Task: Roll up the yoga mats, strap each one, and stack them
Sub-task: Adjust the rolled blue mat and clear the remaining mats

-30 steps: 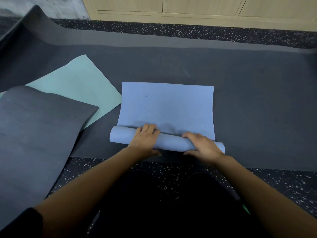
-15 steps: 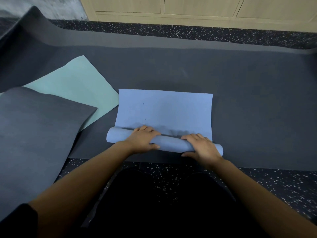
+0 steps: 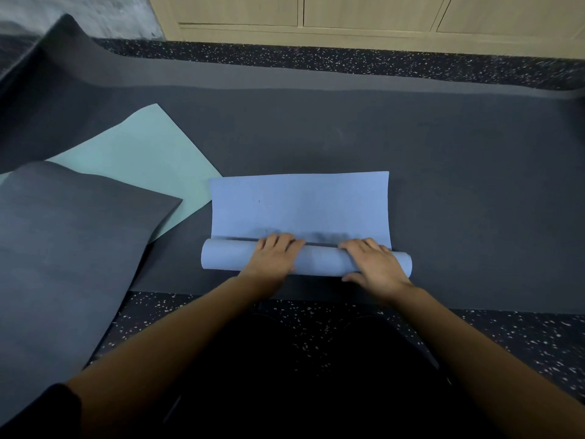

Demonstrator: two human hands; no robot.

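Head view: the blue yoga mat (image 3: 300,204) lies on a large dark mat (image 3: 459,191) on the floor. Its near end is rolled into a tube and the far part is flat.
Left grip (image 3: 273,258): fingers wrapped over the tube, left of its middle.
Right grip (image 3: 375,264): fingers over the top, thumb on the near side, close to the right end.
Waiting: a teal mat (image 3: 142,153) and a dark grey mat (image 3: 63,248), both unrolled at left.
Risk: a longer stretch of tube is unheld at the left end. If that end lags, the roll could skew into a cone and be awkward to strap.
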